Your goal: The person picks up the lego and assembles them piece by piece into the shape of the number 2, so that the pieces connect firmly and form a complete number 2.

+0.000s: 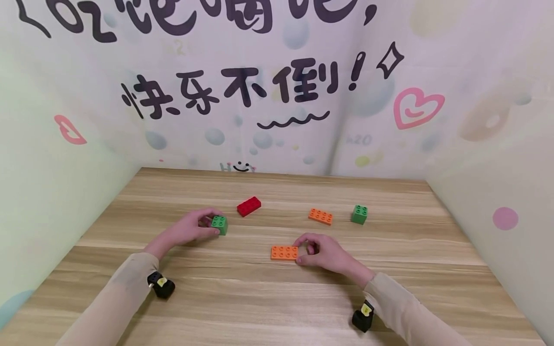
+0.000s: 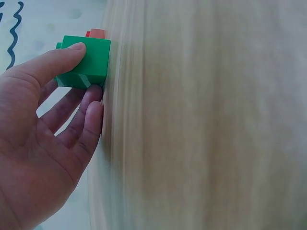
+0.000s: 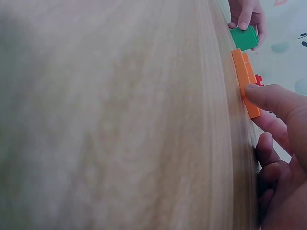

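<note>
My left hand (image 1: 193, 227) pinches a square green toy building brick (image 1: 220, 225) at the left of the table, studs facing up. In the left wrist view, the thumb lies on one side of that green brick (image 2: 91, 62) and the fingertips reach its lower edge. My right hand (image 1: 325, 253) grips the right end of a flat orange brick (image 1: 283, 253) with several studs, near the table's middle. The right wrist view has the thumb pressed on this orange brick (image 3: 243, 76), while the other fingers are curled beside the tabletop.
Behind the hands lie a red brick (image 1: 249, 206), a second orange brick (image 1: 321, 216) and a second green brick (image 1: 359, 214), apart from one another. The wooden table (image 1: 242, 307) meets a printed cloth backdrop (image 1: 277, 149) at the back, with pale walls at both sides.
</note>
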A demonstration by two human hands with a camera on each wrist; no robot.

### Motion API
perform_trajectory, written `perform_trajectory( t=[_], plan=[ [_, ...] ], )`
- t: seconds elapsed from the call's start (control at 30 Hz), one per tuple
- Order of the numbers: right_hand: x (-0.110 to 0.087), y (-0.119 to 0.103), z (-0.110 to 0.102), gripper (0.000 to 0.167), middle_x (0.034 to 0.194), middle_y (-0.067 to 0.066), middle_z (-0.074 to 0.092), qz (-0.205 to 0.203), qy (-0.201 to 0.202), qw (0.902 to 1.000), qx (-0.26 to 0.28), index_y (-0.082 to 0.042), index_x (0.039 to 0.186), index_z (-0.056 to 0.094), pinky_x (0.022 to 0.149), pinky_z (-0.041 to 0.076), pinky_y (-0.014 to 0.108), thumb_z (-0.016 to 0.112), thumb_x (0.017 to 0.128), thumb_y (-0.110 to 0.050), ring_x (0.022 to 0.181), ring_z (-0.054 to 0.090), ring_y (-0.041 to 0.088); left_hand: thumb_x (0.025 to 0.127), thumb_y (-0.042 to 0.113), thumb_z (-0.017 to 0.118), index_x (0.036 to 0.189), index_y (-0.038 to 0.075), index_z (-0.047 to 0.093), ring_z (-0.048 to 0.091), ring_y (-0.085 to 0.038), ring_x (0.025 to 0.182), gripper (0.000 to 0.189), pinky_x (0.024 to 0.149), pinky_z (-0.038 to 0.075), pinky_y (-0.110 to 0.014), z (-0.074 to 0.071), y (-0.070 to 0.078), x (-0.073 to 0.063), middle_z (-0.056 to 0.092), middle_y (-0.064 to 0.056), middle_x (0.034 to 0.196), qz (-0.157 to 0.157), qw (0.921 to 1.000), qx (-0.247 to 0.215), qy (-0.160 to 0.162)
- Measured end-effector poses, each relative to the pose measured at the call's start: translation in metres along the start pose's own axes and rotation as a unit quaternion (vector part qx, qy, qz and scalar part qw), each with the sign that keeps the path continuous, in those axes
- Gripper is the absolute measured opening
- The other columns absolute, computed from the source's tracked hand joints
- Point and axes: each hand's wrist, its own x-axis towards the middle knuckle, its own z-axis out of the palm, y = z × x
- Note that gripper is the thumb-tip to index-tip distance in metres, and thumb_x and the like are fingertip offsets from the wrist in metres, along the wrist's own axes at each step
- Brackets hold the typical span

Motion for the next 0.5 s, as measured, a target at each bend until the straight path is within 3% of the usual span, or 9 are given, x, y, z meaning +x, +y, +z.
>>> perform_trajectory(
  t=[0.5],
  plan=[
    [-0.0001,-0.0002,0.0009,0.030,0.075,-0.003,0.051,0.010,0.002,0.9997,0.024,-0.021,0.113,0.068,0.062,0.037,0.020,0.076,0.086,-0.029,0.068,0.045,0.008,0.090,0.022,0.073,0.127,0.012,0.060,0.060,-0.025,0.104,0.041,0.084,0.050,-0.035,-0.0003,-0.0022,0.0007,0.064,-0.012,0.114,0.011,0.9999,0.003,0.002]
  ],
)
